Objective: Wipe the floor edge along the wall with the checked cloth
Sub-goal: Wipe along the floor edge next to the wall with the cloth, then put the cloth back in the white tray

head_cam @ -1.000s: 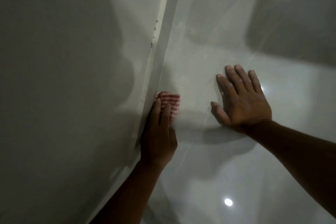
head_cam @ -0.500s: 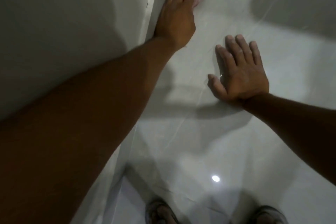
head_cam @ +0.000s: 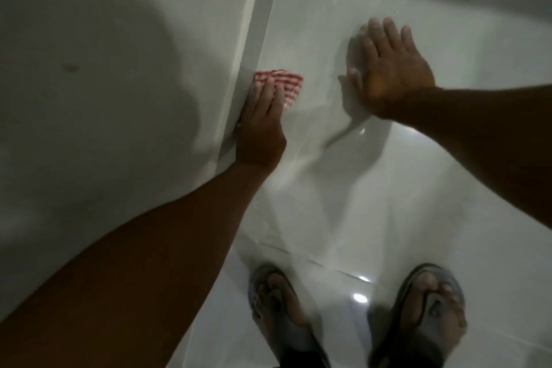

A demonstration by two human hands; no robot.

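A red-and-white checked cloth (head_cam: pixel 286 85) lies on the glossy pale floor right against the skirting strip (head_cam: pixel 254 48) at the foot of the wall. My left hand (head_cam: pixel 261 125) presses flat on the cloth, fingers pointing forward along the wall, and covers the cloth's near part. My right hand (head_cam: pixel 388 69) rests flat on the floor tile to the right, fingers spread, holding nothing.
The grey wall (head_cam: pixel 119 69) fills the left side. My two feet in grey sandals (head_cam: pixel 277 314) (head_cam: pixel 430 311) stand on the floor at the bottom. A tile joint (head_cam: pixel 328 266) crosses just ahead of the feet. Ceiling light reflects off the floor.
My left hand with the cloth slid far forward along the wall, then came back toward me. The view tilted down, bringing my feet into sight. My right hand stayed planted.
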